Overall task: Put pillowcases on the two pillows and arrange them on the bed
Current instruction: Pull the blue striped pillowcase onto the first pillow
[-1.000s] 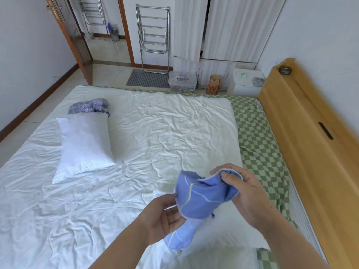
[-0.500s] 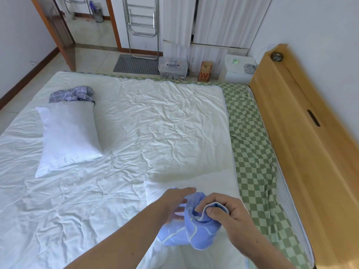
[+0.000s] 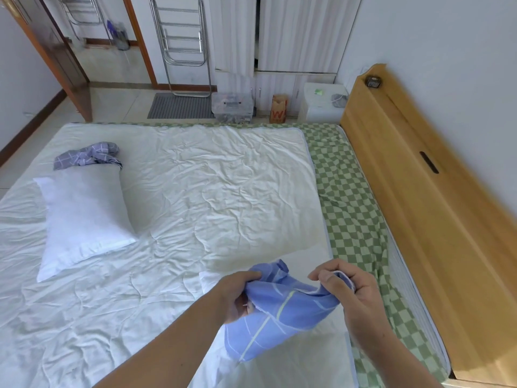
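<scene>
The bed (image 3: 195, 191) fills the view, a crumpled white quilt (image 3: 223, 175) over a green checked sheet (image 3: 352, 197) that shows along its right side by the wooden headboard (image 3: 436, 219). On the left lies a bare white pillow (image 3: 84, 217), with a grey checked pillowcase (image 3: 86, 156) bunched at its far end. A second white pillow (image 3: 279, 362) lies near, partly under the hands. Above it hangs the blue pillowcase (image 3: 279, 312), bunched between the two. The left hand (image 3: 240, 296) grips a fistful of cloth; the right hand (image 3: 341, 287) pinches the white-piped hem. The cloth looks light, soft and limp, so it will sag and twist; hold it best at the open hem, one grip at each corner.
</scene>
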